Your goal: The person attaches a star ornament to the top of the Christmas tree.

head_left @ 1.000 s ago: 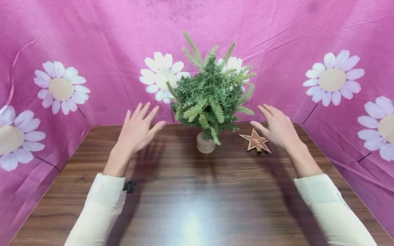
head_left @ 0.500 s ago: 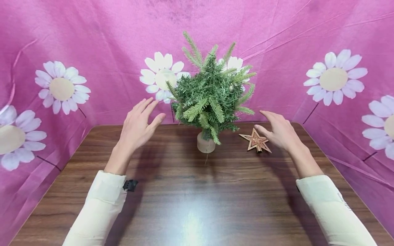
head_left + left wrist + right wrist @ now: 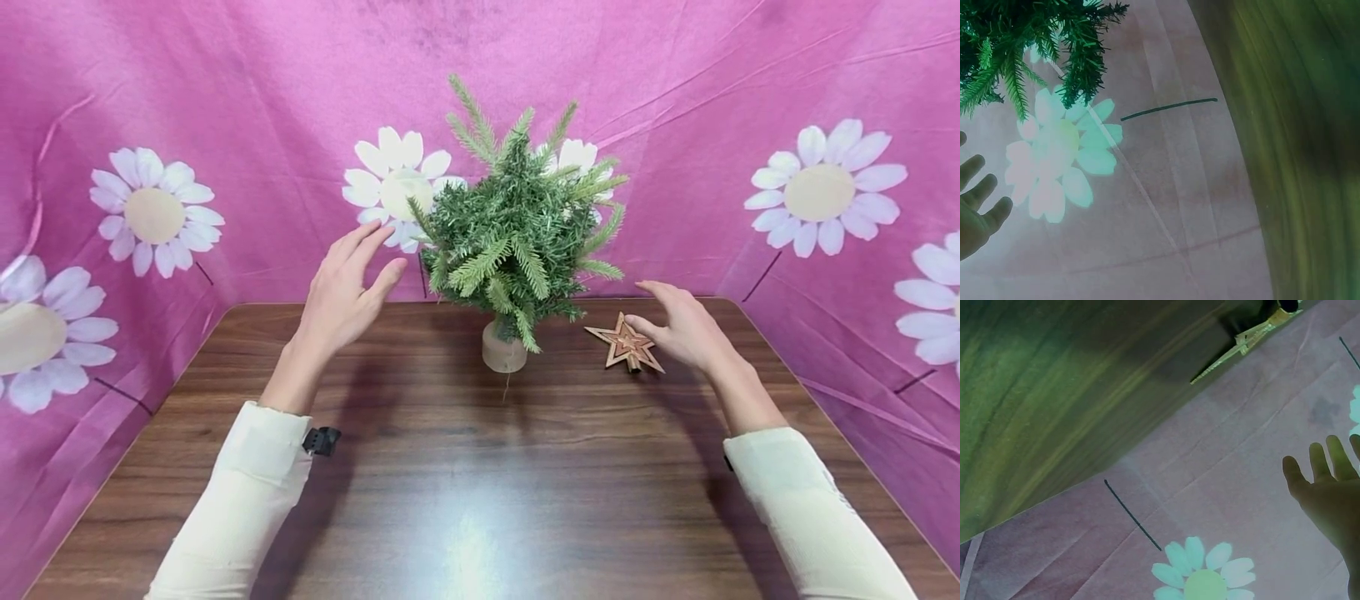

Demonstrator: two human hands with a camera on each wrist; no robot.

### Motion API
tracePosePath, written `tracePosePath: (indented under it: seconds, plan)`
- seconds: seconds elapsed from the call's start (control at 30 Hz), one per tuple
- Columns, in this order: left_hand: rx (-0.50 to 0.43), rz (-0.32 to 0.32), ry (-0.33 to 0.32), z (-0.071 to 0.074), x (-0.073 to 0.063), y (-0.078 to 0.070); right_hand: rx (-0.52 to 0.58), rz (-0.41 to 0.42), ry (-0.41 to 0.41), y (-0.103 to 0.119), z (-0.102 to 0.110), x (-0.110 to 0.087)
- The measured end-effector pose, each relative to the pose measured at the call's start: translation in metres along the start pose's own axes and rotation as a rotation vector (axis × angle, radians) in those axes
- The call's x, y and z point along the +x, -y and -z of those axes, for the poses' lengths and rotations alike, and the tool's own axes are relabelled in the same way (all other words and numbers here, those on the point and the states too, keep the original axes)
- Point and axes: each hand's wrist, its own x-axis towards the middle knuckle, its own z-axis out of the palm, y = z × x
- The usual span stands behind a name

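Observation:
A small artificial Christmas tree (image 3: pixel 517 225) stands upright on a pale round base (image 3: pixel 502 350) near the back of the table. To its left, my left hand (image 3: pixel 341 292) is raised with fingers extended and thumb apart, holding nothing. In the left wrist view, the fingers (image 3: pixel 979 187) of that hand show at the left edge, below the branches (image 3: pixel 1085 56). A wooden star tree topper (image 3: pixel 624 343) lies on the table right of the tree. Beside it hovers my right hand (image 3: pixel 690 333), its thumb overlapping the star's right side in the head view, fingers lightly bent and empty.
The brown wood-grain table (image 3: pixel 450 467) ends in a back edge just behind the tree. A pink cloth (image 3: pixel 285 100) with printed daisies (image 3: pixel 153 214) hangs around its back and sides. A thin string (image 3: pixel 507 387) trails from the tree's base.
My left hand has risen a little and moved slightly toward the tree. My right hand has lowered beside the star, its fingers more together. Tree and star stay in place.

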Motion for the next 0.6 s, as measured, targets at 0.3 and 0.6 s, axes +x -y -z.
tracePosePath:
  seconds: [0.3,0.6]
  plan:
    - [-0.058,-0.016,-0.004,-0.001,0.006,-0.005,0.011,-0.023,0.044,-0.009,-0.008,-0.004]
    - [-0.105,-0.054,-0.032,-0.002,0.011,-0.010,0.024,-0.078,0.032,-0.017,-0.011,-0.007]
